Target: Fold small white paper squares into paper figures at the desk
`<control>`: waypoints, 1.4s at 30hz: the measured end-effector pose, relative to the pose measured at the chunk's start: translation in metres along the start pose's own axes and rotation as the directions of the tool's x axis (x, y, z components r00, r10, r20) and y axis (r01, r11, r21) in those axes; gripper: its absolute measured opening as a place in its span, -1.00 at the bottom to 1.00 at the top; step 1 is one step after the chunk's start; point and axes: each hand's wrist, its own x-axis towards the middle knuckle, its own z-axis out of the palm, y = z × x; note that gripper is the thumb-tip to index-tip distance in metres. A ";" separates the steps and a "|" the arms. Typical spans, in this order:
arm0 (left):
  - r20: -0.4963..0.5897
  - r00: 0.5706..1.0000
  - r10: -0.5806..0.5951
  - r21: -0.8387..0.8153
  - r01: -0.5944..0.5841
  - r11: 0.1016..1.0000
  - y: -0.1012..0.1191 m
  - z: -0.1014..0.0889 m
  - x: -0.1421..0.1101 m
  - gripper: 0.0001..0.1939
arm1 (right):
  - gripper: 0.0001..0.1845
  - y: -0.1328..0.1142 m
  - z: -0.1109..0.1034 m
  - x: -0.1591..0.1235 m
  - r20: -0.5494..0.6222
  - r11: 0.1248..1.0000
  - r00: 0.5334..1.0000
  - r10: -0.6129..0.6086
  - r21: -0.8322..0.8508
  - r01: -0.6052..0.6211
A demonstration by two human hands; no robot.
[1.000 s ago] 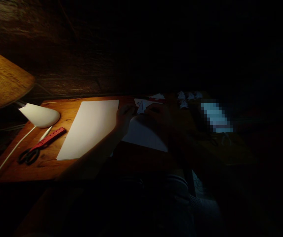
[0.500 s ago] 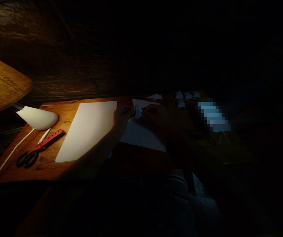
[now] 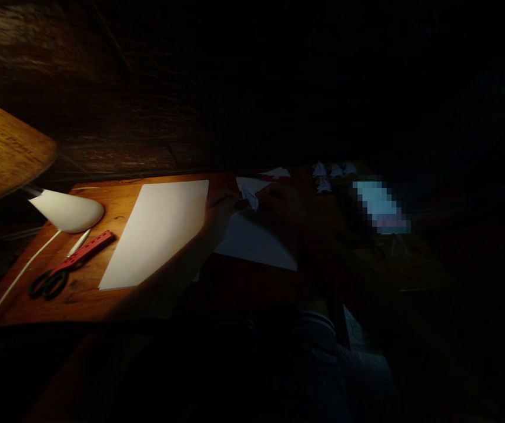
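In dim light my left hand [image 3: 222, 210] and my right hand [image 3: 284, 205] meet over a small folded white paper piece [image 3: 250, 195], fingers pinched on its two sides. They work above a white sheet [image 3: 254, 241] lying on the wooden desk [image 3: 120, 197]. A larger blank white sheet [image 3: 157, 232] lies just left of my left forearm.
A white lamp [image 3: 67, 211] with its cord sits at the desk's left end. Red-handled scissors [image 3: 53, 276] lie next to a red ruler [image 3: 88, 248] and a pen [image 3: 78, 242]. Several small folded paper figures [image 3: 329, 174] stand at the back right, near a lit screen [image 3: 381, 207].
The folded paper between my fingers has turned and dropped slightly lower; my hands stay in nearly the same place.
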 end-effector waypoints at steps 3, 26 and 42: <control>-0.021 1.000 0.008 -0.062 -0.009 0.998 0.001 0.000 0.001 -0.79 | -0.67 0.001 0.000 0.000 0.016 1.000 1.000 0.005 0.016 -0.005; -0.027 0.999 -0.036 -0.056 0.034 0.998 -0.002 0.000 0.004 -0.70 | -0.45 0.003 -0.002 0.004 0.003 0.980 0.998 0.063 0.188 -0.062; 0.019 1.000 0.018 0.168 -0.021 0.986 -0.005 -0.002 0.004 -0.74 | -0.91 -0.001 -0.015 0.003 0.232 0.999 0.973 0.009 -0.049 0.002</control>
